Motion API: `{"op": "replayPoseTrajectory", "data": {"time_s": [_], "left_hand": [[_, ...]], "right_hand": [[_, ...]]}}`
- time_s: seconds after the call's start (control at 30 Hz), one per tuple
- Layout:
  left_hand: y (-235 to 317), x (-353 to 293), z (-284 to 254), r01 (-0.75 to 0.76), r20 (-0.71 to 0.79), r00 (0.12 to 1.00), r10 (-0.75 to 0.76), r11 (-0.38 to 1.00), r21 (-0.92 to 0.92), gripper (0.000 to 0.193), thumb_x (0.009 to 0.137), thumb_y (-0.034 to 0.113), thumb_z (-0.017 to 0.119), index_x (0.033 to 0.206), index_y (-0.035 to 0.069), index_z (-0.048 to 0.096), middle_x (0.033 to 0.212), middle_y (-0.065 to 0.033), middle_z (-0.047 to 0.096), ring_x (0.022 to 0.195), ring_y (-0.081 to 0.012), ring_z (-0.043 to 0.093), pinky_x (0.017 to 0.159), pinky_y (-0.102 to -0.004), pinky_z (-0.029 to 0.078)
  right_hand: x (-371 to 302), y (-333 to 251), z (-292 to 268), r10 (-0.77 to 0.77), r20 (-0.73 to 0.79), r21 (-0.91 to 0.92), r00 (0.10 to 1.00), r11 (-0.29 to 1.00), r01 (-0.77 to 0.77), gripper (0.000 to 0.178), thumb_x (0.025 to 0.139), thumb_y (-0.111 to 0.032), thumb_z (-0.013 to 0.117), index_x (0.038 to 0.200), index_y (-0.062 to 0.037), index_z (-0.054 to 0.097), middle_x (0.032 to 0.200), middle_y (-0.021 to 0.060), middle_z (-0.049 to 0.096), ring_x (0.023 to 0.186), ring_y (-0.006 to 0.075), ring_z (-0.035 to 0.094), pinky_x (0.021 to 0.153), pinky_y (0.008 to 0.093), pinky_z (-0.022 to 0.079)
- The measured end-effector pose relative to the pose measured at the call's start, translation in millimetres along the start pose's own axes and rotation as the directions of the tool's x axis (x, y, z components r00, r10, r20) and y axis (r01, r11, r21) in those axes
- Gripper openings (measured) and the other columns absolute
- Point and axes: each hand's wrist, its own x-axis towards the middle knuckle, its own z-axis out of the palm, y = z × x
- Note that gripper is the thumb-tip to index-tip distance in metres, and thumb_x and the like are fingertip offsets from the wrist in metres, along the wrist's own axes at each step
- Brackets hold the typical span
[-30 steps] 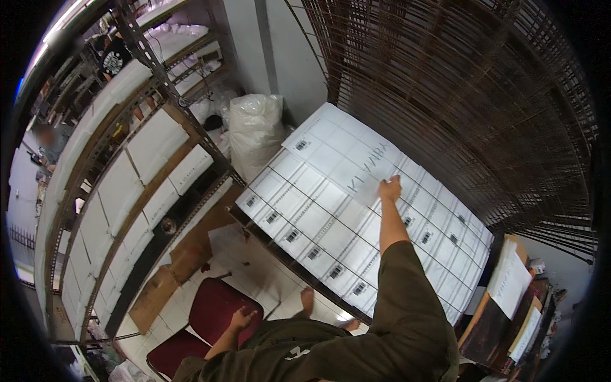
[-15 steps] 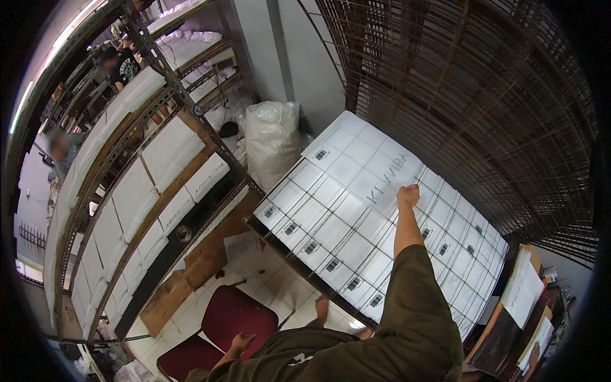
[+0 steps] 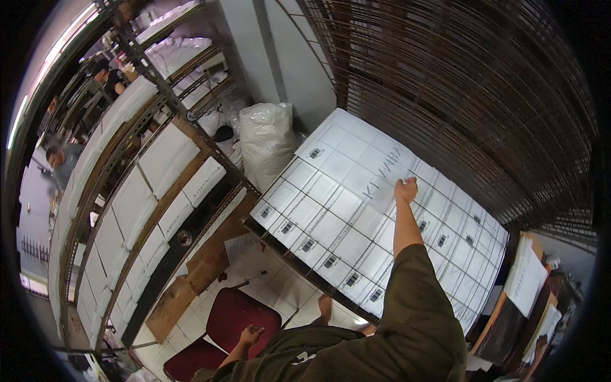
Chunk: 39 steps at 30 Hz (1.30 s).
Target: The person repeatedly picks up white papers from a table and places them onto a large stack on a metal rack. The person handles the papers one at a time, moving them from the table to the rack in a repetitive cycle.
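Note:
A large thin white sheet point(image 3: 356, 162) with dark handwriting lies over the far part of a low rack surface covered with white printed sheets point(image 3: 344, 229) marked with small dark blocks. My right hand point(image 3: 406, 189), arm stretched forward, is closed at the near right edge of that handwritten sheet and seems to pinch it; the fingertips are partly hidden. Low at my left side, my left hand point(image 3: 252, 335) hangs in front of a dark red chair point(image 3: 242, 315). Its fingers are loosely bent and apart, with nothing in them.
Raised wire drying racks point(image 3: 445, 95) tower at the far right. Shelves with white stacks point(image 3: 153, 159) stand at left, with people beyond. A stuffed white sack point(image 3: 266, 143) leans by the wall. Cardboard point(image 3: 203, 267) lies on the tiled floor. Papers on a board point(image 3: 527, 280) are at right.
The view has shifted slightly. My right hand stays at the edge of the handwritten sheet, its wrist a little turned. The left hand's fingers look slightly more spread.

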Motion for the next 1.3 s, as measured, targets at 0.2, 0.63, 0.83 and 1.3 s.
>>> {"op": "replayPoseTrajectory", "data": {"time_s": [0.2, 0.63, 0.83, 1.3], "left_hand": [[23.4, 4.2, 21.7, -0.191, -0.121, 0.972, 0.204, 0.976, 0.108, 0.076, 0.071, 0.047, 0.068, 0.122, -0.004, 0.045, 0.105, -0.017, 0.061, 0.102, -0.0265, 0.057, 0.084, -0.0357, 0.044], [66.3, 82.2, 110.1, -0.61, 0.262, 0.788, 0.557, 0.654, 0.447, 0.046, 0.08, 0.04, 0.06, 0.107, 0.003, 0.059, 0.098, -0.017, 0.064, 0.091, -0.0268, 0.062, 0.077, -0.037, 0.047], [81.9, 76.0, 151.9, -0.782, 0.357, 0.606, 0.711, 0.45, 0.431, 0.044, 0.079, 0.039, 0.06, 0.106, 0.004, 0.059, 0.101, -0.0156, 0.063, 0.09, -0.0289, 0.062, 0.075, -0.038, 0.048], [70.8, 19.5, 195.0, -0.639, 0.327, 0.739, 0.589, 0.46, 0.617, 0.046, 0.08, 0.042, 0.06, 0.107, 0.004, 0.059, 0.098, -0.0162, 0.063, 0.089, -0.028, 0.062, 0.075, -0.0373, 0.048]], "right_hand": [[-43.7, 30.7, -120.3, -0.2, -0.081, 0.236, 0.976, 0.948, 0.214, 0.025, 0.069, -0.014, 0.069, 0.084, -0.0046, 0.052, 0.072, 0.0126, 0.058, 0.062, 0.025, 0.058, 0.057, 0.0361, 0.045], [-134.8, 316.7, -543.6, 0.712, -0.702, 0.459, -0.017, 0.433, -0.776, 0.07, 0.07, -0.043, 0.067, 0.123, -0.0049, 0.041, 0.116, 0.0217, 0.044, 0.108, 0.0352, 0.043, 0.092, 0.0479, 0.035], [-128.2, 401.9, -575.0, 0.882, -0.236, 0.88, -0.407, 0.017, -0.474, 0.101, 0.065, -0.035, 0.073, 0.139, -0.0156, 0.008, 0.121, 0.0225, 0.04, 0.115, 0.0347, 0.04, 0.093, 0.049, 0.038], [-158.0, 464.5, -560.1, 0.921, 0.309, 0.926, 0.237, -0.348, 0.144, 0.064, 0.083, -0.061, 0.036, 0.12, -0.0093, 0.043, 0.117, 0.0096, 0.047, 0.106, 0.0232, 0.049, 0.082, 0.0418, 0.04]]}}
